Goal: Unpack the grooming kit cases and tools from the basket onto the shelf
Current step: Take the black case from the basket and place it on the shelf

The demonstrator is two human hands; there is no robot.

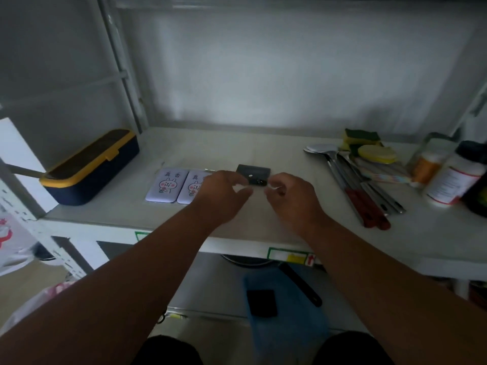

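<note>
Two white cases (179,186) printed with a cartoon rabbit lie side by side on the shelf (263,222). Just right of them sits a small black case (254,172) with its flap up. My left hand (224,192) hovers at the black case's near left corner, fingers curled and apart, and partly covers the right white case. My right hand (290,197) is at the case's near right corner, thumb and fingers pinched on a small pale tool (273,188) that is too blurred to name. Below the shelf stands the blue basket (303,327) with another black case (262,302) inside.
A navy box with a yellow lid (89,167) stands at the shelf's left end. At the right lie spoons and red-handled utensils (363,193), sponges (369,146) and bottles (453,177). A black handle (300,285) juts out over the basket.
</note>
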